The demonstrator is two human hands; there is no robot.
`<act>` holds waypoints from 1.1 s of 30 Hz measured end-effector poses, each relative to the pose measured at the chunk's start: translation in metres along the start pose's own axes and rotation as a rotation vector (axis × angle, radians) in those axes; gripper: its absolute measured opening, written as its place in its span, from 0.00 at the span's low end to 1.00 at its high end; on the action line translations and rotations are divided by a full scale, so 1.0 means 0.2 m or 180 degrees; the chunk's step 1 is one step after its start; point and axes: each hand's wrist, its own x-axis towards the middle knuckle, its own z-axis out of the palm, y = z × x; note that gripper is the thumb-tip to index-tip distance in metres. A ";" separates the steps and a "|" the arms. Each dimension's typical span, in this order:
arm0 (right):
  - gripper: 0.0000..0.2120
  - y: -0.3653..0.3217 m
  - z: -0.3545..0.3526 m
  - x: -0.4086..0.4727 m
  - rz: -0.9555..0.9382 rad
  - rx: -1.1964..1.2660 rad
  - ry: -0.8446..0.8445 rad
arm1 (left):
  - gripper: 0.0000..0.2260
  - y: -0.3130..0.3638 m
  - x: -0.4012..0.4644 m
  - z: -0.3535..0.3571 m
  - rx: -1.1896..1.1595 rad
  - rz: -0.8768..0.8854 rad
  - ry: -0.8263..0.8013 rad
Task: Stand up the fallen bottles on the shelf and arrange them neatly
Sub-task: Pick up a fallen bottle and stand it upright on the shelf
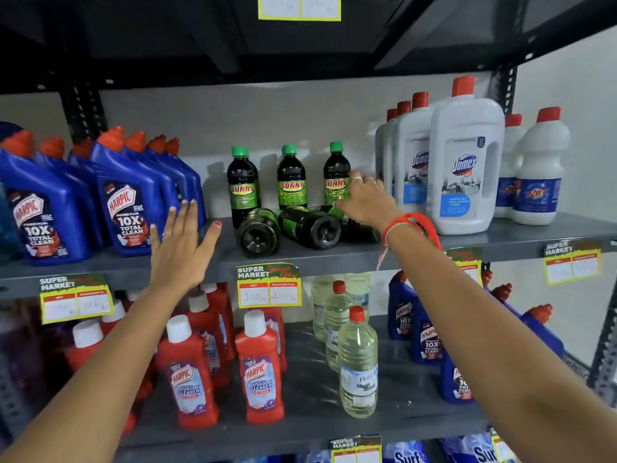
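Hands are reaching toward a grey shelf (pixel 334 259) where three green-capped Sunny bottles (pixel 291 177) are standing and three more are lying fallen (pixel 309 227) in front. The right hand (pixel 365 200) is closing around the rightmost fallen bottle (pixel 337 212); the left hand (pixel 180 250) is hovering released, fingers spread. Next, probably, lifting that bottle upright without toppling neighbours.

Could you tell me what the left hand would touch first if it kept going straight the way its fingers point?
Probably the blue Harpic bottles: the open left hand points up and into the shelf beside them, though depth is unclear.
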 end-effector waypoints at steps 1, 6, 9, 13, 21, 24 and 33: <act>0.32 0.01 0.01 0.03 0.0048 0.0012 -0.0140 | 0.30 -0.02 -0.01 0.01 0.0043 -0.0130 -0.0156; 0.26 0.04 0.02 0.15 0.0149 -0.0060 -0.1093 | 0.29 -0.06 -0.06 0.06 0.0463 -0.0149 -0.0823; 0.31 0.10 0.10 0.31 0.0172 -0.0220 -0.1426 | 0.24 -0.05 -0.07 0.04 0.0821 0.0067 -0.0821; 0.23 0.03 0.06 0.25 0.0191 -0.0173 -0.1446 | 0.20 -0.03 -0.09 0.04 0.0801 0.0126 -0.0345; 0.21 0.05 0.02 0.14 0.0446 0.0574 -0.0602 | 0.28 -0.09 -0.09 0.09 0.0822 0.0321 0.0080; 0.30 0.06 -0.01 0.12 0.0601 0.1153 -0.0102 | 0.27 -0.09 -0.09 0.09 0.0817 0.0348 0.0130; 0.37 0.02 -0.04 0.06 0.0710 0.2191 0.1272 | 0.24 -0.06 -0.11 0.08 0.0764 0.0317 0.0266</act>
